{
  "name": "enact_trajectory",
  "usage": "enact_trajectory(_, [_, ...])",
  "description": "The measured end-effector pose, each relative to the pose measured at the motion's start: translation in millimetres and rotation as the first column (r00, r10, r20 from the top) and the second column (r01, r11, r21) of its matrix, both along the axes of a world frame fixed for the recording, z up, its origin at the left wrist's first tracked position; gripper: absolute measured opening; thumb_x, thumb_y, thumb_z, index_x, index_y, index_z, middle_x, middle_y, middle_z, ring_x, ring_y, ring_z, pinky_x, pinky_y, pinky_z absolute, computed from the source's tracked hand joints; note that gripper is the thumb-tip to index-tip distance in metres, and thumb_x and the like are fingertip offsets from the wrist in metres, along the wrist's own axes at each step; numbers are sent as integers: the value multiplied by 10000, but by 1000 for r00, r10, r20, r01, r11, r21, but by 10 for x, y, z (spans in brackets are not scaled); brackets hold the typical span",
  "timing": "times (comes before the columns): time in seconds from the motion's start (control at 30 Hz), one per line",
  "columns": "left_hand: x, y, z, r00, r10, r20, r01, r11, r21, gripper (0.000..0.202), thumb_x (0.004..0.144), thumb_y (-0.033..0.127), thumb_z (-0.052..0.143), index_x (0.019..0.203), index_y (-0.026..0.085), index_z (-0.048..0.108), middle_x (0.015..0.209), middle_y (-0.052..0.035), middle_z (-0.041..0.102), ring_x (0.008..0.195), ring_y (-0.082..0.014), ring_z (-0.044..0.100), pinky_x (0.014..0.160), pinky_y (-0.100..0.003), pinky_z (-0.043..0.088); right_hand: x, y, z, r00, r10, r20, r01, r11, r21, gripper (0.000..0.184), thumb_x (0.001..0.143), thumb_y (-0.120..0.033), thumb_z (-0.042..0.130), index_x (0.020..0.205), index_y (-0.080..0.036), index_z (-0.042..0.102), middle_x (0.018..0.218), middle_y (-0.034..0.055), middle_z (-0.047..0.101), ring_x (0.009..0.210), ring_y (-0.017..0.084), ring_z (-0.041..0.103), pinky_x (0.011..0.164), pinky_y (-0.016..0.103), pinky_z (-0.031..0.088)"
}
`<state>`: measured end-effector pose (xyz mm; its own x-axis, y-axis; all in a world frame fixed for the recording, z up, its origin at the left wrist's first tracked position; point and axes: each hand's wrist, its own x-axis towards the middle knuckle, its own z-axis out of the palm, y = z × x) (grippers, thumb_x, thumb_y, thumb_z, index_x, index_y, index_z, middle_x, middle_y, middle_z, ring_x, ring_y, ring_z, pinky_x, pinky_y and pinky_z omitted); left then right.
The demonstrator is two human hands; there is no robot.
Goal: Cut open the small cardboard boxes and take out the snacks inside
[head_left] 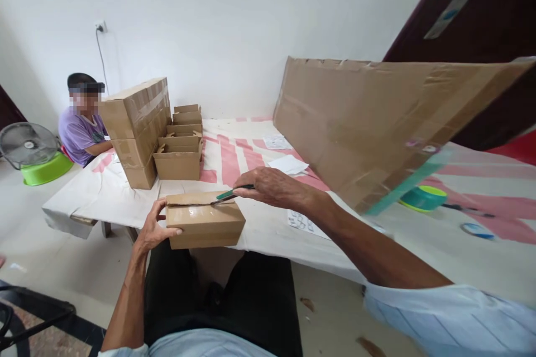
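Note:
A small closed cardboard box [205, 228] sits at the table's front edge, right before me, with a dark seam running along its top. My left hand [156, 227] grips the box's left end, thumb on the front face and fingers at the back corner. In my right hand [263, 187] is a slim green and black box cutter [226, 196], its kind not fully clear. The cutter's dark tip touches the box at the top seam, right of the middle.
Stacked sealed boxes [136, 122] and several open boxes [178, 164] stand at the left. A large cardboard sheet [355, 122] leans across the right side. Beyond it lie a tape roll [425, 199] and a blue ring [477, 230]. A person [84, 122] sits at the far left, near a fan [31, 145].

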<state>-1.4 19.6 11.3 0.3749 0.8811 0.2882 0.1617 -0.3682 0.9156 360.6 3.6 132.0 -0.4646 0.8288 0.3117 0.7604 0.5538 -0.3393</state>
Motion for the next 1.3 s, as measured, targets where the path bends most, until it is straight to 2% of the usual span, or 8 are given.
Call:
enact_trajectory(0.23, [-45, 15, -10, 1000, 21, -16, -21, 1000, 14, 883, 648, 427, 964, 1408, 237, 557, 1482, -143, 573, 1401, -384, 535, 1051, -452, 504, -81, 156, 70, 990, 37, 134, -37, 999, -7, 406, 1001, -567, 574, 917, -265, 833, 859, 46, 799, 806, 216, 700, 671, 283, 437])
enact_trajectory(0.43, [-126, 65, -37, 999, 41, -37, -39, 998, 42, 881, 667, 434, 942, 1438, 262, 553, 1541, -149, 504, 1422, -401, 501, 1043, -477, 517, 566, -25, -80, 987, -159, -14, 160, 987, 32, 393, 977, -552, 581, 917, -251, 826, 950, 64, 821, 790, 227, 708, 687, 317, 481])
enact_trajectory(0.57, [-167, 65, 9, 995, 54, -88, -50, 997, 50, 1024, 659, 469, 940, 1543, 288, 455, 1621, -159, 411, 1485, -411, 425, 1060, -493, 508, 768, -63, -754, 891, -358, -278, 390, 918, 66, 369, 980, -491, 560, 1043, -217, 798, 1041, 105, 809, 880, 259, 728, 761, 353, 539])
enact_trajectory(0.73, [-181, 53, 67, 991, 22, -134, -23, 1000, -6, 1008, 737, 559, 863, 1590, 304, 392, 1677, -160, 364, 1506, -418, 405, 1070, -510, 489, 372, -42, -1965, 768, -580, -272, 606, 796, 13, 343, 934, -350, 540, 1152, -182, 744, 1114, 155, 758, 951, 292, 722, 789, 391, 559])
enact_trajectory(0.83, [-190, 65, 83, 989, 10, -147, -14, 1000, -22, 955, 779, 567, 822, 1591, 301, 394, 1683, -159, 363, 1500, -413, 419, 1064, -504, 494, 180, -14, -2326, 766, -582, -273, 608, 794, 14, 338, 935, -323, 517, 1145, -173, 734, 1067, 165, 739, 961, 313, 707, 834, 432, 566])
enact_trajectory(0.93, [-191, 81, 89, 988, 9, -152, -15, 999, -35, 1002, 767, 553, 835, 1613, 293, 365, 1689, -165, 360, 1507, -414, 410, 1068, -505, 500, 115, 43, -2210, 782, -509, -359, 573, 815, 93, 297, 959, -331, 501, 1071, -187, 736, 995, 164, 727, 974, 337, 683, 907, 495, 556])
enact_trajectory(1.07, [-175, 89, 111, 990, 6, -141, -13, 999, -52, 1103, 731, 542, 869, 1653, 299, 314, 1714, -166, 313, 1512, -417, 398, 1080, -503, 506, -42, 75, -1575, 811, -328, -485, 484, 841, 240, 287, 1021, -352, 489, 1093, -223, 736, 1069, 147, 731, 1047, 326, 657, 981, 512, 533])
enact_trajectory(1.3, [-127, 39, 126, 983, -53, -175, 49, 998, -26, 1203, 684, 542, 912, 1686, 341, 277, 1733, -143, 270, 1503, -428, 399, 1102, -520, 497, -630, -67, -785, 985, 15, -172, 11, 989, 149, 219, 1035, -319, 557, 1110, -239, 747, 1106, 97, 750, 1070, 273, 674, 987, 436, 528])
